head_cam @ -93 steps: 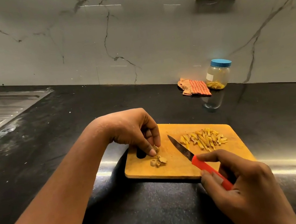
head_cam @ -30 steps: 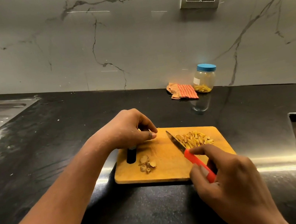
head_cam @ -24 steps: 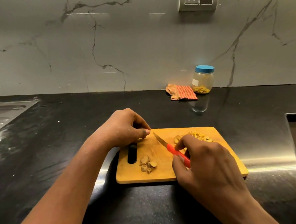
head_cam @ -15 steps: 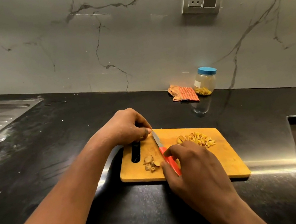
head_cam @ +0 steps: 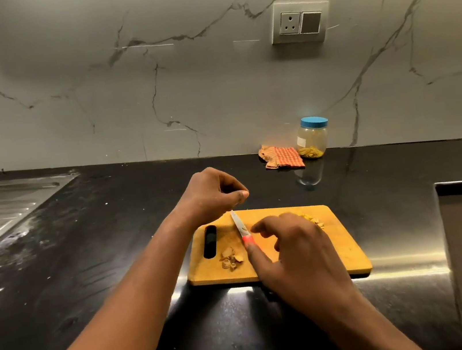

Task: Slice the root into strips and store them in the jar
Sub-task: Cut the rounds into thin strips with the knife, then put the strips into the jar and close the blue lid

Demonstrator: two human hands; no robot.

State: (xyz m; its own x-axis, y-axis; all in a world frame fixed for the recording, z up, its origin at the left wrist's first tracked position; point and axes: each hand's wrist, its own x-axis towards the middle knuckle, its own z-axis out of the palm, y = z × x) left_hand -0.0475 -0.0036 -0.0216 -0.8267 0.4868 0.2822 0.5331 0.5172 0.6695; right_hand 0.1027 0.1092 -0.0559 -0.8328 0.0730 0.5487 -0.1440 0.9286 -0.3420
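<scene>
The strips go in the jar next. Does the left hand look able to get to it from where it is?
Probably yes. Between the left hand and the jar lie only bare counter and the flat checked cloth, nothing tall. The jar's blue lid is on, though.

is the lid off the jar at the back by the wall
No, the blue lid sits on top of the jar, which stands beside the orange cloth.

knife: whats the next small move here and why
Probably let the knife rest on the cutting board and bring the right hand to the cut strips just beyond it: a pile is ready, while the jar stands lidded by the wall. Whether the left hand holds a piece is unclear.
</scene>
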